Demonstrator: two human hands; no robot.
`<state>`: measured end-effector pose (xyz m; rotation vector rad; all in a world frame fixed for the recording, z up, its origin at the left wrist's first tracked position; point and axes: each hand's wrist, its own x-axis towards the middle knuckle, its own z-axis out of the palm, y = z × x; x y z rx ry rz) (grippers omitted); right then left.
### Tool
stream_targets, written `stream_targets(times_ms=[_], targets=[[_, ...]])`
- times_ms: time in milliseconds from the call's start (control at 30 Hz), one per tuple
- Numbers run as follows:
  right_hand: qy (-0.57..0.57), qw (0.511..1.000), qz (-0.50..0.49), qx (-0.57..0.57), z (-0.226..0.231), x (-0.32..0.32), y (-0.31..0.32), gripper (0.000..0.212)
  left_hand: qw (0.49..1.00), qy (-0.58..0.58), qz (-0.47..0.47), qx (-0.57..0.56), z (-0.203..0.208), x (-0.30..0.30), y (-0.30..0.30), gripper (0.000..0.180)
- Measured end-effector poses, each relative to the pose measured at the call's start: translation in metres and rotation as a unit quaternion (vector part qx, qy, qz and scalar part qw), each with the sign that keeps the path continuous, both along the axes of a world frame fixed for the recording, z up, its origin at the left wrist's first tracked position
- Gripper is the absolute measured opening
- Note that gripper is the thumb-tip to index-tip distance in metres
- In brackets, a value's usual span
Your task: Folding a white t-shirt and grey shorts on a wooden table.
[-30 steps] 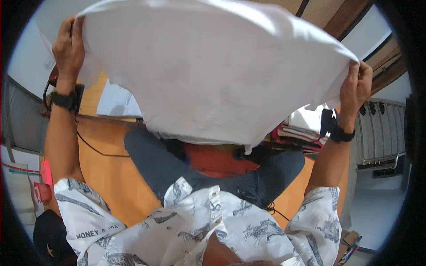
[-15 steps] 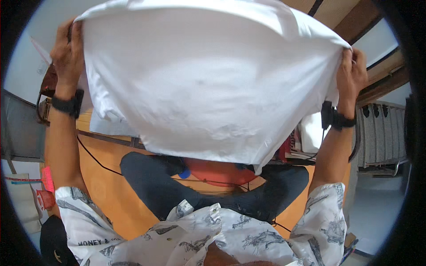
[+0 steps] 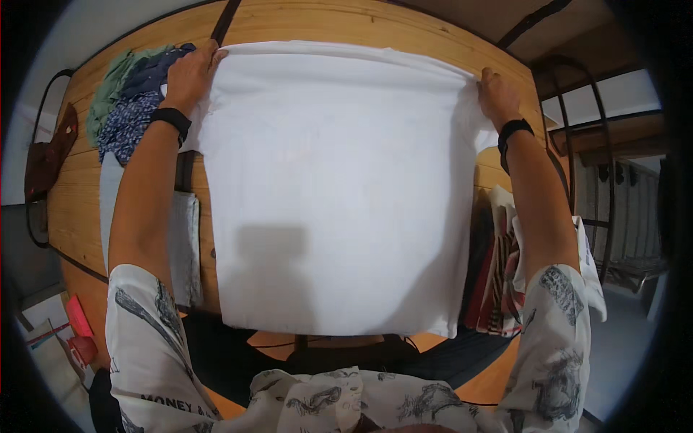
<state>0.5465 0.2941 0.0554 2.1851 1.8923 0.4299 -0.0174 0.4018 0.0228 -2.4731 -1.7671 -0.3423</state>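
Observation:
A white T-shirt [image 3: 339,173] lies spread almost flat on the wooden table [image 3: 325,18], its lower edge toward my lap. My left hand [image 3: 192,78] is closed on its far left corner near the shoulder. At the far right corner, my right hand [image 3: 498,95] grips the cloth with curled fingers. Both arms reach forward along the garment's sides, a black band on each wrist. The cloth between the hands is pulled fairly taut, with a loose ridge along the far edge. Short sleeves hang partly hidden under my wrists.
Crumpled green and blue clothes [image 3: 133,105] lie at the far left. A folded light garment [image 3: 186,249] sits beside my left forearm. Several folded clothes [image 3: 494,270] are stacked at the right edge. A dark metal frame [image 3: 603,151] stands beyond the table's right side.
The T-shirt was held up in the air and has come down onto the table. My hands have moved inward, still gripping its corners. More of the table and clothes shows.

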Motion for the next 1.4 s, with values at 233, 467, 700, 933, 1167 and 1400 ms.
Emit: stream_targets(times_ms=[233,467,700,933,1167,1400], targets=[[0.056,0.998,0.007,-0.005,-0.005,0.002,-0.003,0.03,0.997,-0.064,0.031,0.0,0.013,-0.003,0.021,0.038],[0.09,0.994,-0.046,0.045,0.01,-0.017,0.003,0.036,0.968,-0.178,0.058,-0.167,0.022,-0.038,0.031,0.046],[0.247,0.962,-0.088,-0.077,0.032,-0.013,0.009,0.056,0.93,-0.206,-0.003,-0.303,0.016,-0.111,0.001,0.033],[0.419,0.88,-0.211,0.078,0.143,-0.026,-0.013,0.025,0.938,-0.267,-0.021,-0.221,-0.005,-0.09,-0.014,0.026],[0.124,0.992,0.015,-0.01,0.183,0.038,-0.06,0.041,0.941,-0.147,-0.1,-0.288,0.033,-0.006,-0.116,0.033],[0.259,0.954,0.09,0.122,0.129,0.039,-0.198,0.056,0.91,-0.135,-0.063,-0.387,0.068,-0.005,-0.194,0.048]])
